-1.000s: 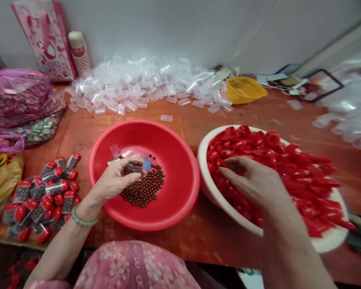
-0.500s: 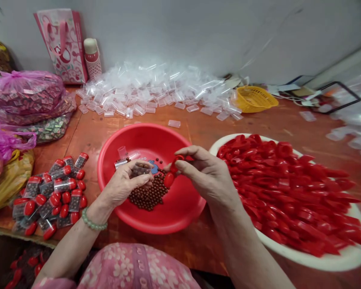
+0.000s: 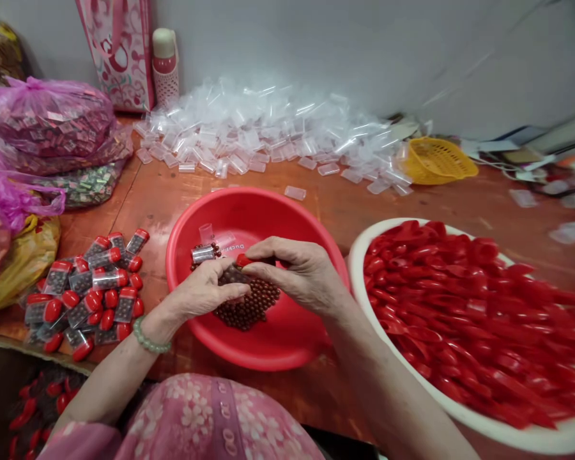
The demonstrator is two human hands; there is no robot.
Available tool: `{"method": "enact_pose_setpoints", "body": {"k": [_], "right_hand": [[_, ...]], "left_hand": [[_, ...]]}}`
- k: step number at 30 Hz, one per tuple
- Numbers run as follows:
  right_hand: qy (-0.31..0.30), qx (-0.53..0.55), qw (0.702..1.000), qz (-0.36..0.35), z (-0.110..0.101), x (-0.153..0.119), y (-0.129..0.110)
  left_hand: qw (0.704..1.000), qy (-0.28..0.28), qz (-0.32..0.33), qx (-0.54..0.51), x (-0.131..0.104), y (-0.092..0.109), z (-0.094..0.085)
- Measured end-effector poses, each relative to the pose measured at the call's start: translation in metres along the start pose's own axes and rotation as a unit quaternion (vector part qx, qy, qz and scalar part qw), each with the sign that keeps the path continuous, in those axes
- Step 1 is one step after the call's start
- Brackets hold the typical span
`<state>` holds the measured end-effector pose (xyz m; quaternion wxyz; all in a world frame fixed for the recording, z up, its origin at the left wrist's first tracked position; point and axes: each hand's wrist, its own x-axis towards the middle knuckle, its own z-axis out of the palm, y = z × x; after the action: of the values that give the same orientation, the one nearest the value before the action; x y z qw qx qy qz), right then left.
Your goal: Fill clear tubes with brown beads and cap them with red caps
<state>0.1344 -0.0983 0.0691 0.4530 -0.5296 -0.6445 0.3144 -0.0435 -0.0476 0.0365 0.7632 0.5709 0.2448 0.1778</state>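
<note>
Above a red basin [image 3: 287, 348], my left hand [image 3: 206, 291] grips a clear plastic tube [image 3: 233, 275] filled with brown beads. Between the thumb and fingers of my right hand [image 3: 297, 271] is a red plastic cap [image 3: 243, 259], held right at the tube's top; whether it is seated I cannot tell. Loose brown beads [image 3: 249, 306] lie in the basin under my hands. Another clear tube [image 3: 203, 253] rests on beads at the basin's left side. To the right, a white tub [image 3: 359, 268] is heaped with red plastic caps [image 3: 460, 319].
Filled, red-capped tubes [image 3: 93, 281] are piled left of the basin. Empty clear tubes [image 3: 268, 128] lie along the wall beside a yellow basket [image 3: 436, 160]. Plastic bags [image 3: 52, 121], a pink carrier bag [image 3: 124, 57] and a flask [image 3: 165, 70] stand at the back left.
My right hand has brought the red cap leftward to the top of the tube in my left hand. The whole view has shifted slightly.
</note>
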Motion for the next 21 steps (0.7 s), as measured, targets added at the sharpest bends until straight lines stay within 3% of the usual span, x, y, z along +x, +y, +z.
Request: {"method": "enact_pose_setpoints", "body": {"k": [4,9,12,16,21], "right_hand": [[-0.009,-0.032,0.999,-0.012,-0.007,-0.002,0.001],[0.020,-0.037,0.999,0.023,-0.016,-0.012,0.007],[0.077,0.039,0.992,0.092,-0.014,-0.016,0.012],[0.126,0.206,0.959,0.151,-0.004,-0.015,0.018],[0.115,0.303,0.932,0.162,0.002,-0.014,0.022]], "left_hand": [[0.999,0.025,-0.008,-0.020,0.000,0.003,0.000],[0.997,0.045,-0.032,-0.060,0.000,0.007,0.000],[0.998,0.020,-0.011,-0.066,-0.001,0.013,-0.002],[1.000,-0.009,-0.003,-0.013,0.000,0.022,-0.005],[0.997,0.067,-0.037,0.007,0.007,0.023,0.002]]}}
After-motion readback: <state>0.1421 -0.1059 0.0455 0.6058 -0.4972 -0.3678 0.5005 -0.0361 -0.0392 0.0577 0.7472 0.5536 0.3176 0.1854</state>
